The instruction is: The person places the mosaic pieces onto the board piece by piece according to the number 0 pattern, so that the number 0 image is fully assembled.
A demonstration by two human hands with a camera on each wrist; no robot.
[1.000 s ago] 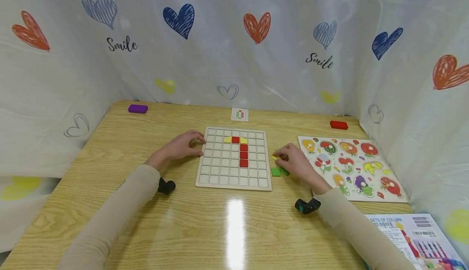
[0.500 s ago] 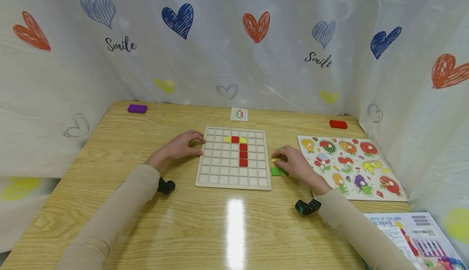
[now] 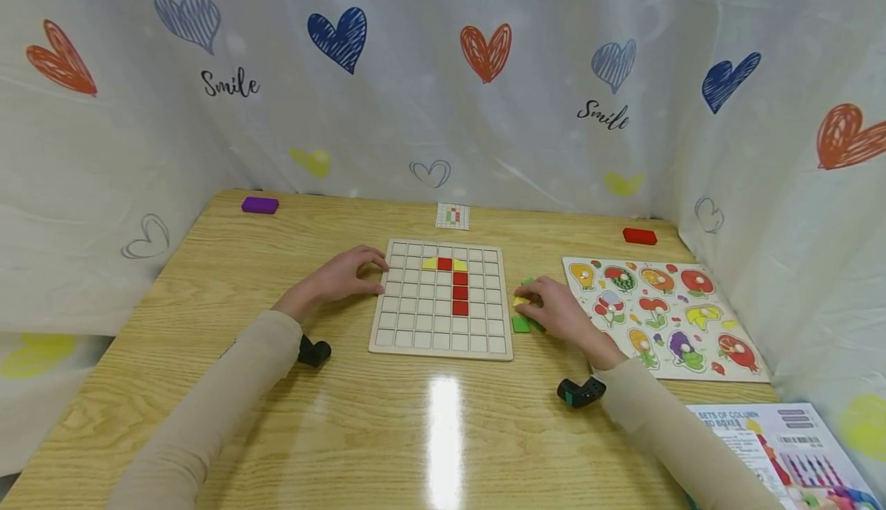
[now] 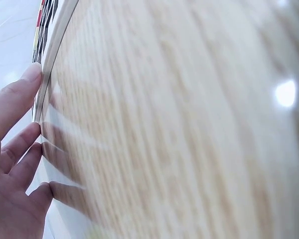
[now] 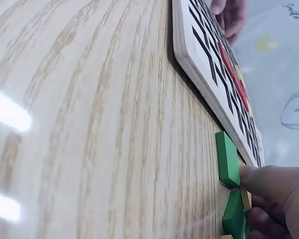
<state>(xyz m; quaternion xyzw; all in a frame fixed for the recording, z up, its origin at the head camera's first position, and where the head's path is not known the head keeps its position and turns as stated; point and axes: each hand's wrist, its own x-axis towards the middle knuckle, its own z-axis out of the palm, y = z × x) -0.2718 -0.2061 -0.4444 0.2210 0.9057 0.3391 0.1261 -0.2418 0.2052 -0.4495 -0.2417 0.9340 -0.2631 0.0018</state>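
Note:
My left hand (image 3: 342, 275) rests at the left side of a wooden grid board (image 3: 415, 345), its fingertips and thumb touching the board's edge. Red squares (image 3: 460, 293) sit in the board's cells in a short column, with another red square (image 3: 445, 264) between two yellow corner pieces (image 3: 430, 264). Just right of the board, my right hand (image 3: 554, 308) pinches a small yellow piece (image 3: 521, 301) between thumb and fingers, low over the table. Green pieces (image 3: 521, 325) lie beside and under that hand; in the right wrist view, a green block (image 5: 227, 159) lies by the thumb.
A small pattern card (image 3: 453, 216) lies behind the board. A fruit puzzle board (image 3: 692, 368) is to the right, with a printed box (image 3: 806, 425) nearer. A purple block (image 3: 260, 205) and red block (image 3: 640, 236) lie toward the back corners.
My right hand has shifted slightly nearer along with the yellow piece, and a green piece behind it has come into sight. My left hand stays in place at the board.

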